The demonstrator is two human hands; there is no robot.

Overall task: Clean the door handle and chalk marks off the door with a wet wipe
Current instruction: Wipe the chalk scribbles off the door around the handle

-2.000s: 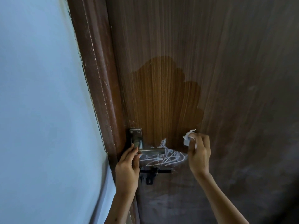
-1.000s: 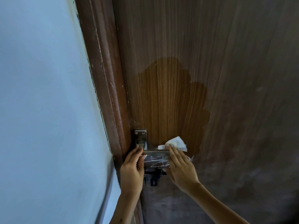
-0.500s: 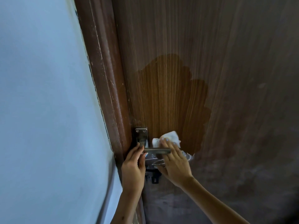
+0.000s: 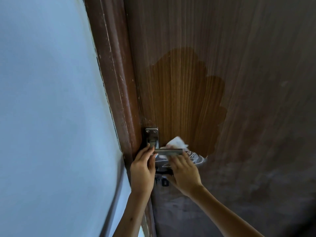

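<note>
Wet wipe: a crumpled white wet wipe (image 4: 177,143) is pressed to the door face just above the lever, its lower part hidden behind the metal bar.
Door handle: the metal door handle (image 4: 168,151) juts out level from a backplate (image 4: 151,138) fixed at the door's left edge, beside the frame.
Right hand: the right hand (image 4: 183,171) reaches up behind the lever, fingers together and flat on the wipe, holding it against the wood.
Left hand: the left hand (image 4: 142,170) rests at the base of the lever, fingers closed together on the plate and handle root.
Chalk marks: white chalk marks (image 4: 195,157) show below the lever, to the right of the right hand's fingers, and partly beneath them.
Door: the brown wood-grain door (image 4: 248,65) carries a darker damp patch (image 4: 184,100) above the handle; a black fitting (image 4: 164,182) sits below, partly covered by the hands.
Surroundings: a dark brown door frame (image 4: 116,74) runs along the left edge, meeting a pale blue wall (image 4: 47,100).
</note>
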